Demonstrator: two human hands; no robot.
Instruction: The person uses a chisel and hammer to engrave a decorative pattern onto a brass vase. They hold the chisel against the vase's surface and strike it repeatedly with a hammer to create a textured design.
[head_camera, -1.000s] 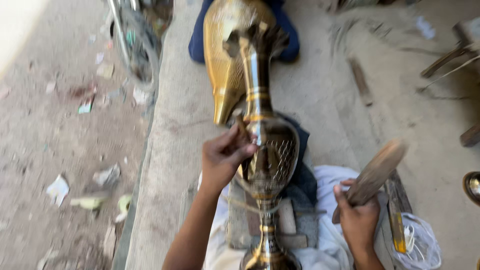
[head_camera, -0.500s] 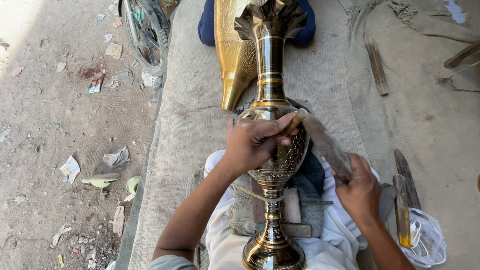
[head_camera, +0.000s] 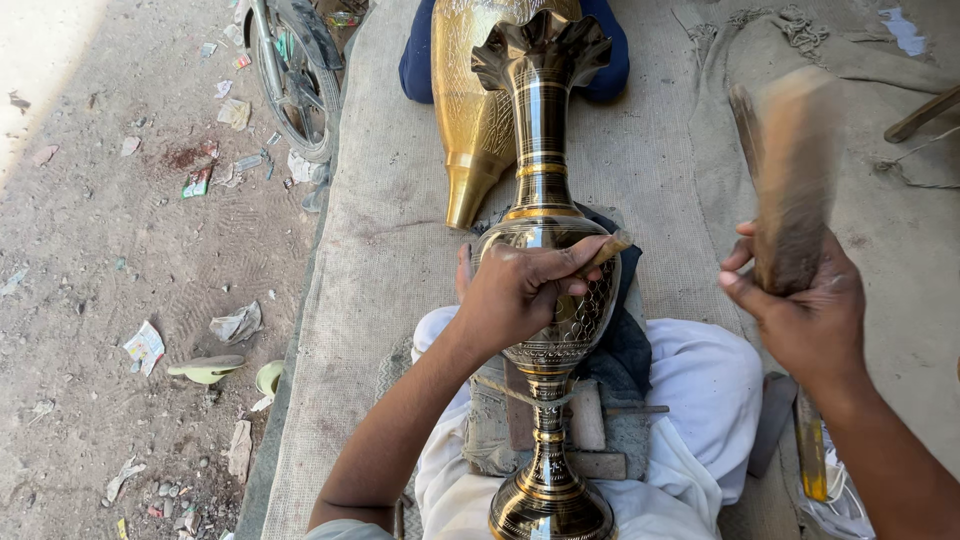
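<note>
- The tall shiny brass vase (head_camera: 545, 300) lies along the person's lap, its frilly mouth pointing to 12 o'clock and its round foot at 6 o'clock.
- The left hand (head_camera: 520, 290) rests on the vase's fat belly, its grip clenched around a small chisel (head_camera: 607, 250).
- The right hand (head_camera: 800, 310), out at 3 o'clock, has its grip tight around a wooden mallet (head_camera: 790, 180), which looks blurry.
- Another golden vase (head_camera: 470, 130) lies on the sack mat (head_camera: 380, 250) at 12 o'clock.
- A wheel (head_camera: 290, 75) stands at 10 o'clock.
</note>
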